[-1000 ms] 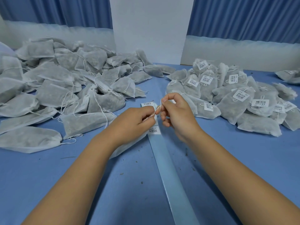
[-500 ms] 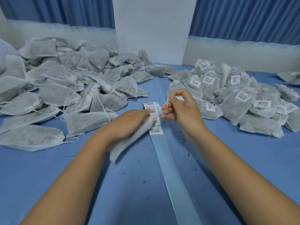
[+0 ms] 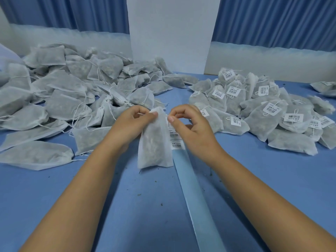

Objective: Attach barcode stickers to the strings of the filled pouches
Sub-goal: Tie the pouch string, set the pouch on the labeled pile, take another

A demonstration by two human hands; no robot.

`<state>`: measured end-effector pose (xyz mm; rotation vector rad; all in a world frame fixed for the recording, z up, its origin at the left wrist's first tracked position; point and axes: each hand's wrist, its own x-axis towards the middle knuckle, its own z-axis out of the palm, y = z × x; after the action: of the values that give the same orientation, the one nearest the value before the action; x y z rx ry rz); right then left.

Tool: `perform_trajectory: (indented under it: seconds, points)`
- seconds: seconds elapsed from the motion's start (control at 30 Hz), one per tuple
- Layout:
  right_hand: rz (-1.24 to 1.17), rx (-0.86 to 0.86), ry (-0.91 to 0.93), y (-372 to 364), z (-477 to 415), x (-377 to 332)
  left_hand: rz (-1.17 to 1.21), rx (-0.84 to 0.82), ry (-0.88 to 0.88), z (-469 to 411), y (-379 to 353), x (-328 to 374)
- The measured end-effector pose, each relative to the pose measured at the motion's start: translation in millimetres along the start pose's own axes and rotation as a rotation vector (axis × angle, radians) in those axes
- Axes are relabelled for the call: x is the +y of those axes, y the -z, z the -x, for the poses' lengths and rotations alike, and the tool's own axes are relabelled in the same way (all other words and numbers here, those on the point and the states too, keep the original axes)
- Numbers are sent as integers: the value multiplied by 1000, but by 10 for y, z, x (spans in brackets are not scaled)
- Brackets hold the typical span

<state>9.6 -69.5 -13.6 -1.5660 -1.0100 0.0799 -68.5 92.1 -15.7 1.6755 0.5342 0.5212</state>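
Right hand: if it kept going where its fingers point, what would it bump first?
Probably the white fabric pouch pinched by the left hand; the right hand's fingertips point left at its top edge, though depth is unclear.

Dead centre at the back stands a white pillar (image 3: 171, 33). Left of it, blue pleated curtains (image 3: 72, 13); right of it, more of the same. A pale band (image 3: 272, 60) runs under both, and in front of the pillar stretches the blue table (image 3: 145, 206), evenly lit.
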Motion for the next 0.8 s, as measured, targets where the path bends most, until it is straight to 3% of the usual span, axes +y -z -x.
perform_trajectory:
  seconds: [0.37, 0.8]
  points:
    - [138, -85, -1, -112, 78, 21, 278, 95, 65, 43, -107, 77]
    - [71, -74, -33, -97, 62, 57, 325, 40, 48, 104, -120, 134]
